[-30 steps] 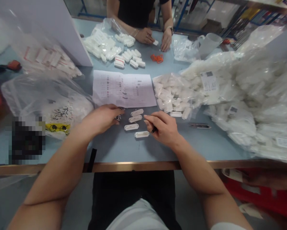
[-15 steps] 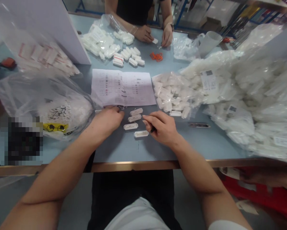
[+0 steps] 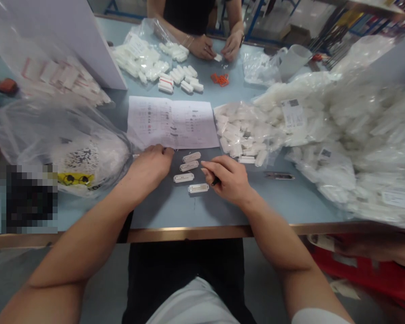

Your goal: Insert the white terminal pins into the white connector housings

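Black pen (image 3: pixel 216 181) is being gripped narrowly in right hand (image 3: pixel 231 178), just beside four white connector housings (image 3: pixel 184 177) lined up on tabletop (image 3: pixel 161 211); left hand (image 3: pixel 150 168) is being rested, curled, against printed sheet (image 3: pixel 173 123), its hold hidden.

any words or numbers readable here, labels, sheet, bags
No text can be read clearly:
printed sheet: rows of print, too small to read
white label on the clear plastic bag: too blurred to read
yellow sticker: too blurred to read

Nothing is legible on the printed sheet (image 3: pixel 173 122) or bag labels (image 3: pixel 293 113).
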{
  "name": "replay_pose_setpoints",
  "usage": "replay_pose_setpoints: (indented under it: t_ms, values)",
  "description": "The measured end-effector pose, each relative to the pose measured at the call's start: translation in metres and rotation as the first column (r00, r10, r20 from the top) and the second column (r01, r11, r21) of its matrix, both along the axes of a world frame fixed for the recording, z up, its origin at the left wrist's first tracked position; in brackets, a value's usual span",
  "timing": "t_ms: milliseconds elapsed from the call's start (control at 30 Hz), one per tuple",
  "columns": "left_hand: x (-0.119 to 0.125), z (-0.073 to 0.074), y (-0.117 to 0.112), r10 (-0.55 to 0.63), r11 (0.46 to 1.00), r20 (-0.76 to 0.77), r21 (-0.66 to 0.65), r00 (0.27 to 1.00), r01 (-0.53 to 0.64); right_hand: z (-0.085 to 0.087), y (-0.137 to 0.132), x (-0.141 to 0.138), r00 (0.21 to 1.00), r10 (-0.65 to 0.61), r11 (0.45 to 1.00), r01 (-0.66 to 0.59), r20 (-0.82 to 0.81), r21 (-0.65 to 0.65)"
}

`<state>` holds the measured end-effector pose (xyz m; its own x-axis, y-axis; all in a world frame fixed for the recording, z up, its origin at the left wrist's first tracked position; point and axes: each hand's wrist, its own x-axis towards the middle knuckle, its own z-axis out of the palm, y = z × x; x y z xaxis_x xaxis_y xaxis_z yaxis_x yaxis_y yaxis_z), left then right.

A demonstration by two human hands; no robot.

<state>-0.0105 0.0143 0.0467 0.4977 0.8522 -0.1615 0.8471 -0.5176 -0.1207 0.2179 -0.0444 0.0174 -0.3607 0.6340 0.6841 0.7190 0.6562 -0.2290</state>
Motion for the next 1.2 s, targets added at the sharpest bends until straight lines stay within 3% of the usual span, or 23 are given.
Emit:
replay_pose_setpoints:
  t_ms: [233, 400, 467, 533, 600, 667, 733, 833, 900, 1200]
  values:
    - [-0.002, 0.002, 0.001, 0.131, 0.991, 0.285, -0.005, 0.95, -0.135, 0.002, 0.0, -0.001, 1.0, -0.003, 1.0, 0.003, -0.001, 0.008]
    - [-0.004, 0.007, 0.006, 0.242, 0.97, 0.535, -0.137, 0.809, -0.199, 0.001, 0.0, -0.001, 1.0, 0.005, 1.0, -0.005, -0.001, -0.01]
    - [-0.005, 0.008, 0.008, 0.31, 0.95, 0.657, -0.242, 0.687, -0.197, 0.001, 0.0, -0.001, 1.0, 0.003, 1.0, -0.003, 0.003, -0.027]
    - [-0.005, 0.007, 0.007, 0.431, 0.898, 0.757, -0.415, 0.491, -0.149, 0.0, 0.0, -0.001, 1.0, 0.003, 0.999, -0.004, -0.006, -0.047]
    - [-0.001, 0.005, 0.005, 0.584, 0.799, 0.78, -0.601, 0.226, 0.01, 0.0, 0.0, -0.004, 0.999, 0.012, 0.998, -0.014, -0.039, -0.067]
    - [0.006, 0.002, -0.001, 0.722, 0.675, 0.692, -0.702, -0.005, 0.225, 0.001, -0.001, -0.008, 0.997, 0.016, 0.996, -0.023, -0.082, -0.086]
    - [0.015, -0.001, -0.009, 0.815, 0.566, 0.57, -0.741, -0.106, 0.361, 0.002, -0.002, -0.012, 0.993, 0.012, 0.996, -0.023, -0.117, -0.091]
    - [0.027, -0.003, -0.021, 0.89, 0.45, 0.44, -0.796, -0.124, 0.406, 0.002, -0.003, -0.018, 0.992, 0.001, 0.995, -0.014, -0.129, -0.095]
    - [0.032, -0.003, -0.027, 0.91, 0.411, 0.393, -0.818, -0.129, 0.403, 0.002, -0.003, -0.02, 0.993, -0.007, 0.993, -0.006, -0.117, -0.118]
    - [0.039, -0.004, -0.032, 0.903, 0.43, 0.388, -0.824, -0.184, 0.37, 0.0, -0.002, -0.017, 0.999, 0.007, 0.997, -0.01, -0.043, -0.077]
